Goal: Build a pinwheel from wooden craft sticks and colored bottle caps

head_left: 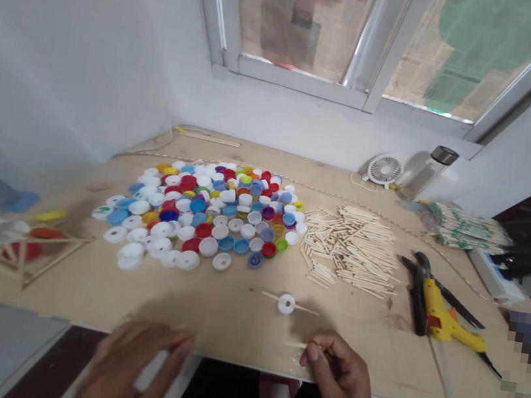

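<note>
In the head view, the right hand [336, 380] pinches a thin wooden stick [294, 345] between thumb and forefinger, low over the near edge of the tabletop [221, 305], its free end pointing left. The left hand [138, 365] is blurred above the same edge, thumb and forefinger curved toward each other; whether their tips meet cannot be told, and nothing shows between them. Just beyond the held stick lies a white bottle cap [281, 305] with a central hole and a slim stick reaching out on either side; how these are attached is unclear.

For good handling, a light pinch near one end should leave the stick's length free to aim, while the wrist is best kept low and clear of the cap so its thin arms are not knocked. Steadying the cap with the left fingers would probably help. The yellow glue gun [448, 327] rests to the right, beside the loose stick pile [367, 249].
</note>
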Motion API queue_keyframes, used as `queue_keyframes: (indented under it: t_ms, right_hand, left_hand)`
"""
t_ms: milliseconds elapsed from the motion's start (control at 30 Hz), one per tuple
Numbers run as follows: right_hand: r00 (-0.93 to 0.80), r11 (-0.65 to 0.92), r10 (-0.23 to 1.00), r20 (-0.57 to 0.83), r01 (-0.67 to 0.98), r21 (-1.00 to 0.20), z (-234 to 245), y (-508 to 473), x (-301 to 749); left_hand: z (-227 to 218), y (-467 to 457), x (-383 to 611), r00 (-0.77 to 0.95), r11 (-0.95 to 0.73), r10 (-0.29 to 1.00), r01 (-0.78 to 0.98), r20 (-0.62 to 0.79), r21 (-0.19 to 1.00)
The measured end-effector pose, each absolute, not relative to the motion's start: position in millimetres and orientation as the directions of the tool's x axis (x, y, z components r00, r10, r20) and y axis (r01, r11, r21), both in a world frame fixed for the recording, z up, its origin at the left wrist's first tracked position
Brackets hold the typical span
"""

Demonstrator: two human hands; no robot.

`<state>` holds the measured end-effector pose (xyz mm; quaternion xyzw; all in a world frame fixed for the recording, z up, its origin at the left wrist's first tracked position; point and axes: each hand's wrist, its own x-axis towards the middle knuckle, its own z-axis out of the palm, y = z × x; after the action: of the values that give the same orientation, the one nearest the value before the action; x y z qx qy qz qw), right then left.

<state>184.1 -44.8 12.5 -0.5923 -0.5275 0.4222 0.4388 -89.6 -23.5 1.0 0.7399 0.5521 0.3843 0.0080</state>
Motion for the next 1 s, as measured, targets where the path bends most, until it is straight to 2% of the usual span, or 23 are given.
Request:
queue_keyframes:
  t_ms: [100, 200, 333, 433, 533, 600, 767, 900, 1000]
  right_hand:
    - [0.128, -0.070, 0.991, -0.040, 0.240, -0.968, 17.8, -47.3, 184.0]
    - [0.151, -0.067, 0.988, -0.034, 0.225, -0.972, 21.9, -50.9, 185.2]
    - [0.209, -0.053, 0.978, -0.009, 0.205, -0.977, 25.4, -56.4, 187.5]
    - [0.237, -0.052, 0.972, 0.000, 0.214, -0.976, 28.2, -60.0, 189.5]
    - [0.241, -0.045, 0.971, 0.011, 0.228, -0.973, 30.5, -61.7, 194.2]
    - [0.218, -0.039, 0.976, 0.016, 0.245, -0.969, 30.6, -61.7, 199.5]
    - [0.128, -0.012, 0.991, 0.026, 0.285, -0.958, 27.5, -59.5, 210.0]
    - [0.161, -0.030, 0.987, 0.017, 0.281, -0.959, 28.1, -58.2, 205.6]
    - [0.197, -0.061, 0.980, -0.010, 0.255, -0.965, 28.0, -55.2, 200.3]
  left_hand:
    - [8.6, -8.3, -46.3, 0.262, -0.517, 0.740, 0.811, 0.620, 0.274]
    - [15.5, 12.4, -14.3, 0.387, -0.600, 0.720, 0.765, 0.577, 0.236]
    - [19.4, 36.4, 10.3, 0.504, -0.646, 0.753, 0.687, 0.423, 0.332]
    - [19.8, 46.7, 18.6, 0.568, -0.652, 0.757, 0.687, 0.322, 0.321]
    - [20.3, 51.7, 20.3, 0.625, -0.680, 0.733, 0.657, 0.267, 0.326]
    - [20.6, 53.1, 19.6, 0.670, -0.705, 0.701, 0.603, 0.244, 0.373]
    - [21.3, 53.6, 18.7, 0.763, -0.744, 0.608, 0.449, 0.221, 0.494]
    - [23.4, 52.2, 15.8, 0.772, -0.756, 0.585, 0.409, 0.249, 0.511]
    - [24.7, 45.6, 8.6, 0.723, -0.755, 0.613, 0.417, 0.319, 0.506]
